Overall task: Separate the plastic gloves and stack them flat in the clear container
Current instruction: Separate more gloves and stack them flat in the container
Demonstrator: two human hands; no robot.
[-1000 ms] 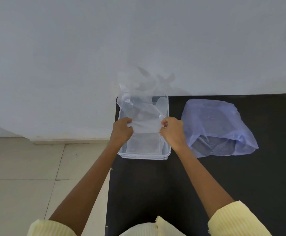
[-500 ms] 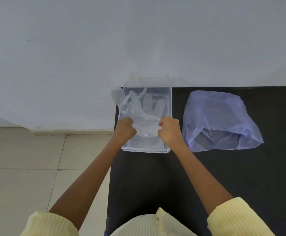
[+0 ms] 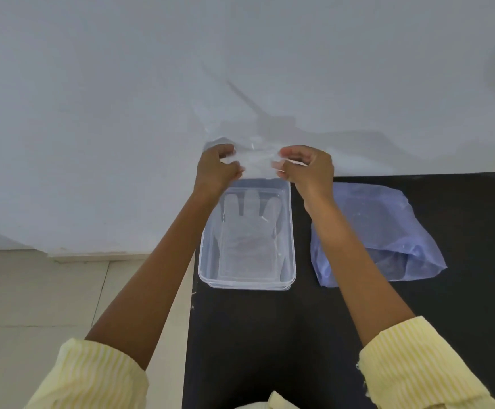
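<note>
Both hands are working in the air above the far end of the container [image 3: 247, 286] — the left hand [image 3: 215, 169] and right hand [image 3: 308, 169] are each gripping an edge of the held glove [image 3: 256, 162], a thin clear film that is stretching between them in front of the white wall [image 3: 122, 98]. The left fingers [image 3: 225, 149] are curling round the film's left edge, and the right hand's fingers are curling on its right edge, thumb and fingertips pinching the plastic. The held glove's outline is too transparent against the wall to make out. A flat glove [image 3: 247, 231] is lying spread on the bottom of the container, tips pointing toward the wall and cuff toward the near end — whether more than one is lying there, I cannot tell. The container is sitting on the black tabletop [image 3: 269, 335], at its far left corner by the wall. A blue bag [image 3: 387, 225] is lying on the tabletop to the right of the container, apart from it, and the right forearm is covering part of it. Yellow striped sleeves [image 3: 98, 376] are showing at the bottom corners. Tiled floor [image 3: 33, 290] is showing left of the tabletop.
</note>
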